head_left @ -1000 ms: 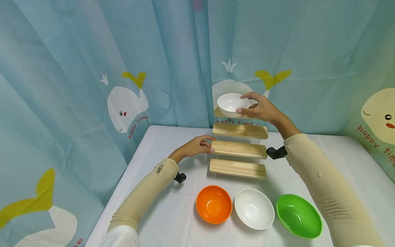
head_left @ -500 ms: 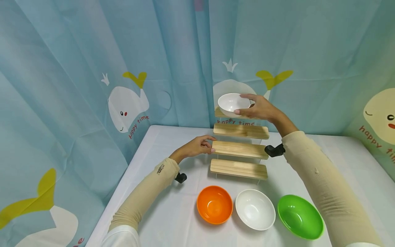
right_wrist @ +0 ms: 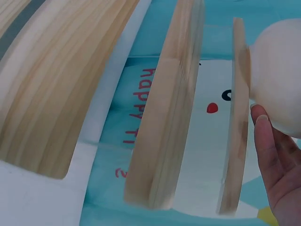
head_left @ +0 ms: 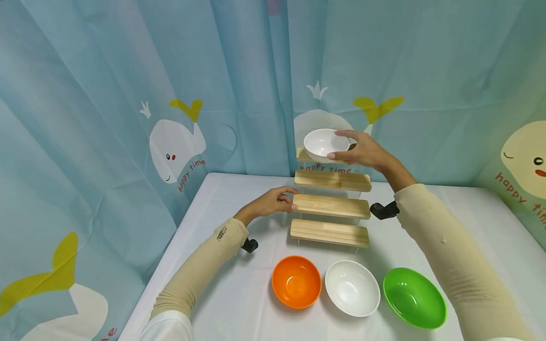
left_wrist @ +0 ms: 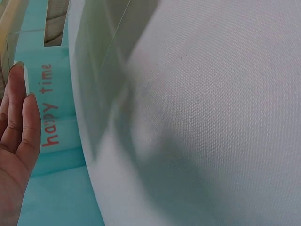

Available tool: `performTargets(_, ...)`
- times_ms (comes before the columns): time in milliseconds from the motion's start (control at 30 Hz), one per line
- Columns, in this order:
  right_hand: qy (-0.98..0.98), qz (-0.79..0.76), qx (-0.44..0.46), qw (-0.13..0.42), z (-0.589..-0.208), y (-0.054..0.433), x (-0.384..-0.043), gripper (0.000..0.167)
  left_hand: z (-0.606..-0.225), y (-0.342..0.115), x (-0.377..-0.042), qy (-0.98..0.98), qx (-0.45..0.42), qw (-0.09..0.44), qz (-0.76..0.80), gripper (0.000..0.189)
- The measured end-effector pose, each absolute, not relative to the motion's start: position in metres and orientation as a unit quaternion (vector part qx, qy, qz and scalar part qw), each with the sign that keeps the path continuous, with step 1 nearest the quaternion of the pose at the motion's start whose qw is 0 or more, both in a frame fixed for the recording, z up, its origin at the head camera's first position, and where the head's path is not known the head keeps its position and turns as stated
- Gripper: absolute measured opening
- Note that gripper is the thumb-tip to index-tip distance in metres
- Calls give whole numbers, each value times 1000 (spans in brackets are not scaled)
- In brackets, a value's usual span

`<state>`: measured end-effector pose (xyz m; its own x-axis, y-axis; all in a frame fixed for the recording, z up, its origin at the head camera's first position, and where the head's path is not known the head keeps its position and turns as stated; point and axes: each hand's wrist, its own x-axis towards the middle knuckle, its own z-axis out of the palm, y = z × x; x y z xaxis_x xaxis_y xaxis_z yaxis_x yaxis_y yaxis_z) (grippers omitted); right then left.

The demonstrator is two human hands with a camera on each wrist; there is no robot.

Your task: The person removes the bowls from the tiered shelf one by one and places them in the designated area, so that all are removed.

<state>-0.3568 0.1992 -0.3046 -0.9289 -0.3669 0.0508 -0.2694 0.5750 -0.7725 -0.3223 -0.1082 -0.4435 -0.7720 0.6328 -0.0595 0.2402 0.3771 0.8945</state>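
Note:
A tiered display stand has several wooden shelves (head_left: 331, 204). My right hand (head_left: 362, 150) pinches the right side of a small white bowl (head_left: 321, 143), fingers at the rim and thumb on the front wall. In the right wrist view the base of the bowl (right_wrist: 277, 70) meets the topmost board (right_wrist: 237, 127). My left hand (head_left: 269, 202) holds the left end of a lower shelf, thumb at the front edge and index finger at the rear. Its fingers (left_wrist: 29, 127) lie by a clear side panel in the left wrist view; the thumb is hidden there.
In front of the stand, an orange bowl (head_left: 296, 282), a larger white bowl (head_left: 352, 288) and a green bowl (head_left: 414, 298) stand in a row on the white-covered table (head_left: 239, 303). A blue curtain (head_left: 251, 94) with whale prints hangs close behind the stand.
The small white bowl has shifted slightly to the right on the top shelf with my right hand. My left hand keeps its place at the stand, and the front bowls have not moved.

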Motion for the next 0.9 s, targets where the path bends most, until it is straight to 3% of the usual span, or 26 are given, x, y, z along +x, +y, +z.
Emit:
performTargets(600, 885, -430, -167, 65, -302, 243, -332, 82, -447, -117, -322, 806, 261, 204, 491, 54)
performTargets(900, 890, -424, -163, 26, -312, 295, -298, 73, -446, -113, -320, 802, 265, 205, 495, 54)
